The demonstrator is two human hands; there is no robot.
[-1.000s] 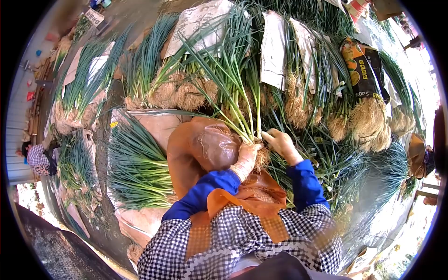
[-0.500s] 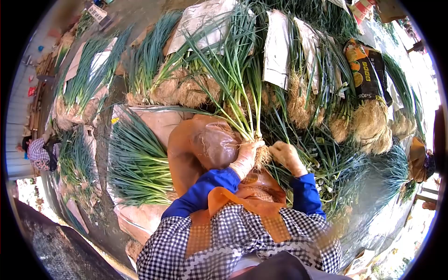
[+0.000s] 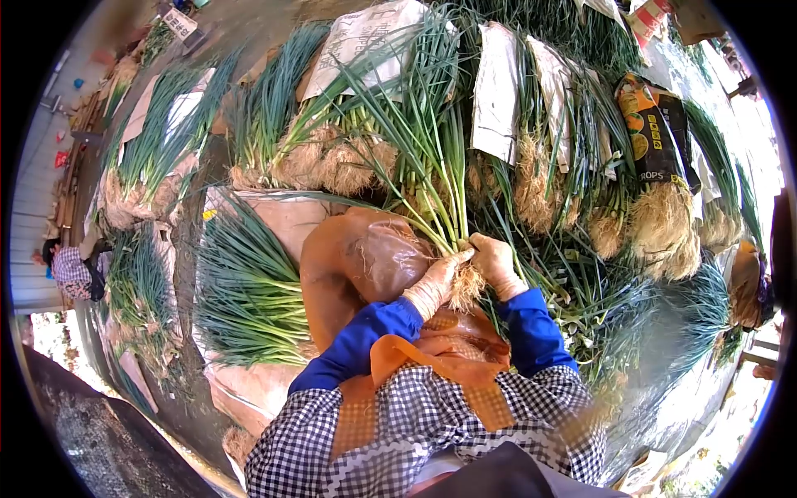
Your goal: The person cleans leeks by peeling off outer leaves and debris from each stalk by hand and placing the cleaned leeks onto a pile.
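Note:
My left hand [image 3: 436, 286] is closed around the base of a bunch of green onions [image 3: 448, 203], just above its pale, stringy roots [image 3: 468, 287]. The stalks fan upward and away from me, over my apron-covered knee. My right hand [image 3: 494, 259] is closed at the same base from the other side, thumb and fingers pinched against the stalks. Its fingertips are partly hidden, so exactly which stalk they grip cannot be made out. The brown apron [image 3: 340, 257] covers my lap beneath both hands.
To the left, trimmed green onions [image 3: 249, 290] lie on a cardboard sheet [image 3: 249, 390]. Loose leafy onions [image 3: 581, 290] are heaped at right. Rooted bundles [image 3: 535, 183] line the far side, near a black printed bag [image 3: 652, 129]. Another person [image 3: 70, 270] is at far left.
My right hand has moved left and slightly up, from beside the roots to the base of the green onions, and closed there. My left hand keeps its hold.

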